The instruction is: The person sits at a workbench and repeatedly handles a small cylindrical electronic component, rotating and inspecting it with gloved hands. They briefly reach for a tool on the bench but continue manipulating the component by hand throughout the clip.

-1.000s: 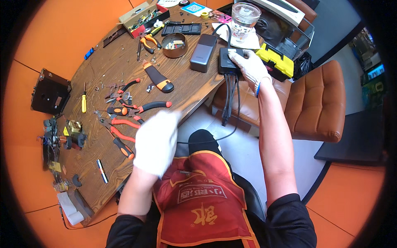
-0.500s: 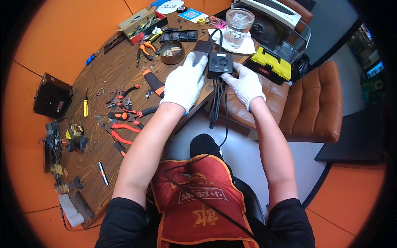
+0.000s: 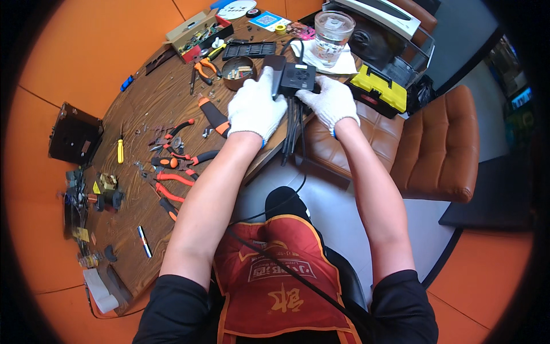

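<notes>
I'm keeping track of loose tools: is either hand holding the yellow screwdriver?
No, the yellow screwdriver lies on the wooden table, away from the left hand and right hand.

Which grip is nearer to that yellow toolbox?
Right. The right grip is just left of the yellow toolbox, at the black square box; the left grip is farther left, at the dark slab.

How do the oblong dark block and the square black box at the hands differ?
The oblong dark block is narrower; the square black box is broader. The box's face has a round grille, while the block's visible face looks plain. Cables hang from the box; none shows on the block. The left hand is on the block, the right hand on the box. Both are dark and side by side.
</notes>
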`<state>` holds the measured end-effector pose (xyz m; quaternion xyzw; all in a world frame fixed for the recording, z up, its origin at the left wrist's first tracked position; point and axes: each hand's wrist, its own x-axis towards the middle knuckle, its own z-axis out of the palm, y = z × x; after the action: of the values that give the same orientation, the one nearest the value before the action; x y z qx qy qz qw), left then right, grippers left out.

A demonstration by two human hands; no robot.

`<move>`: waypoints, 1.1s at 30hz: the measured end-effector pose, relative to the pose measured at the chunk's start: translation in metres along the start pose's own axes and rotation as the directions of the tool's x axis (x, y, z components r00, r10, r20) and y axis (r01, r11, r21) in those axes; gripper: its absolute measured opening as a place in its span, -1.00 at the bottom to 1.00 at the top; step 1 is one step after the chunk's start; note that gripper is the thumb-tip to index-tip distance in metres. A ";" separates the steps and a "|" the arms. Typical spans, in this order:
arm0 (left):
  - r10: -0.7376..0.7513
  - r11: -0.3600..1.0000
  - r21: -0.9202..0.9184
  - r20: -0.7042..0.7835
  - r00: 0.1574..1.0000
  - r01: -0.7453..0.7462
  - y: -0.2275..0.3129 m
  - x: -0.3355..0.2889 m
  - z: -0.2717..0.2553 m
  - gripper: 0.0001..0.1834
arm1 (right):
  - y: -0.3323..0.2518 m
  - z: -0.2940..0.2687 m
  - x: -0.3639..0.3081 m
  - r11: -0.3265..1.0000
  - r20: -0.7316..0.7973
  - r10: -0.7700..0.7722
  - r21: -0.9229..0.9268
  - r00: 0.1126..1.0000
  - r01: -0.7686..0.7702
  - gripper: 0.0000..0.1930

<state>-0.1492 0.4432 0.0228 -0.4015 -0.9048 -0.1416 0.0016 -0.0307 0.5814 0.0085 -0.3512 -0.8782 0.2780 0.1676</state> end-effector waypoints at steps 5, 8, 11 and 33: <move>-0.058 0.998 0.024 -0.028 0.998 0.058 -0.008 0.004 0.001 -0.20 | -0.006 0.005 0.016 0.996 0.006 -0.064 -0.059 0.998 0.064 -0.47; -0.060 0.997 0.039 -0.008 0.998 0.061 -0.013 0.005 -0.002 -0.20 | -0.007 0.010 0.025 0.995 0.018 -0.082 -0.050 0.996 0.083 -0.46; -0.065 0.997 0.052 0.002 0.998 0.065 -0.011 0.005 -0.008 -0.20 | -0.007 0.015 0.033 0.996 0.019 -0.089 -0.028 0.996 0.089 -0.47; -0.523 0.839 -0.399 -0.403 0.751 0.370 -0.175 -0.381 -0.096 -0.64 | 0.100 0.070 -0.143 0.557 -0.284 0.231 0.823 0.931 0.113 -0.65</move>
<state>-0.0288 0.0307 0.0258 -0.1160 -0.9114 -0.3690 0.1403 0.0863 0.5136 -0.1216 -0.3051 -0.5847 0.5937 0.4610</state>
